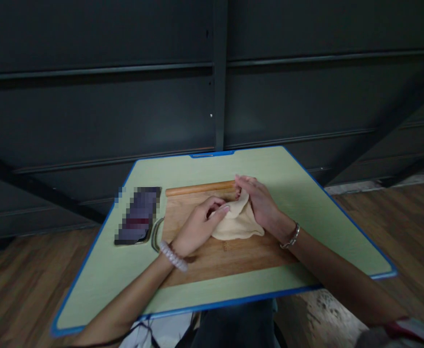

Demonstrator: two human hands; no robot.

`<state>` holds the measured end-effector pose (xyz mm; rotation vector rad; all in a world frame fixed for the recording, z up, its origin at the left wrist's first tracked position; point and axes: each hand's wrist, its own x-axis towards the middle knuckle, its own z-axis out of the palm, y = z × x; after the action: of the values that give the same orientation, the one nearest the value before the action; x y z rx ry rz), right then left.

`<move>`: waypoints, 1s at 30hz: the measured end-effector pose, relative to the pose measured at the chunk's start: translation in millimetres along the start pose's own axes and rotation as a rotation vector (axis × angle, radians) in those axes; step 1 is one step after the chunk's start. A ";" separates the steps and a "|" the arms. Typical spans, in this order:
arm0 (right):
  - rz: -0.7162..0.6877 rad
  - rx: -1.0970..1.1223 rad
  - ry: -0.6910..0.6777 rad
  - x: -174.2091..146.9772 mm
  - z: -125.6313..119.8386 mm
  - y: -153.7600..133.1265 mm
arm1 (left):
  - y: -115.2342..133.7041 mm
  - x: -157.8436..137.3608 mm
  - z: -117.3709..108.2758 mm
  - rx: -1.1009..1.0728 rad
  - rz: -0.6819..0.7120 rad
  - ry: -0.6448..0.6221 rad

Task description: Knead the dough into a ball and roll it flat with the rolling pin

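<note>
A flat, pale sheet of dough (pixel 237 227) lies on a wooden cutting board (pixel 215 261), its far part lifted and folded. My left hand (pixel 201 224) pinches the dough's left edge, thumb on top and fingers curled beneath. At the far right side, my right hand (pixel 261 203) is closed on a raised flap of the dough; its fingertips are partly hidden behind that flap. Along the board's far edge lies a wooden rolling pin (pixel 197 188), its right end running behind my right hand.
The small table (pixel 291 174) is pale green with a blue rim. A phone (pixel 137 217), blurred by pixels, lies left of the board, beside the board's metal handle (pixel 156 234). Dark panels (pixel 106 111) stand behind the table, and wooden flooring (pixel 396 217) surrounds it.
</note>
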<state>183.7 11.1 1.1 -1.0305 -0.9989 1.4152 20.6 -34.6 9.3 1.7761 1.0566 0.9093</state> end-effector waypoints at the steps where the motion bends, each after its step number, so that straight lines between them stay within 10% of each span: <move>1: 0.016 0.022 0.013 -2.5 2.4 -1.8 | -2.2 0.0 0.4 -0.014 -0.005 0.008; 13: -0.046 0.051 0.026 -14.2 7.0 -10.7 | 8.1 -1.4 2.6 -0.064 -0.053 0.109; 23: 0.206 0.450 -0.140 -15.5 5.8 -19.5 | 11.6 -3.0 1.3 -0.210 -0.136 0.121; 30: 0.080 0.414 -0.155 -18.4 12.6 -17.4 | 11.3 -1.9 1.1 -0.061 -0.042 0.021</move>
<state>177.4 -6.2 22.5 -0.6680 -0.7341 1.7006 24.1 -39.8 19.0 1.6912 1.0644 0.9273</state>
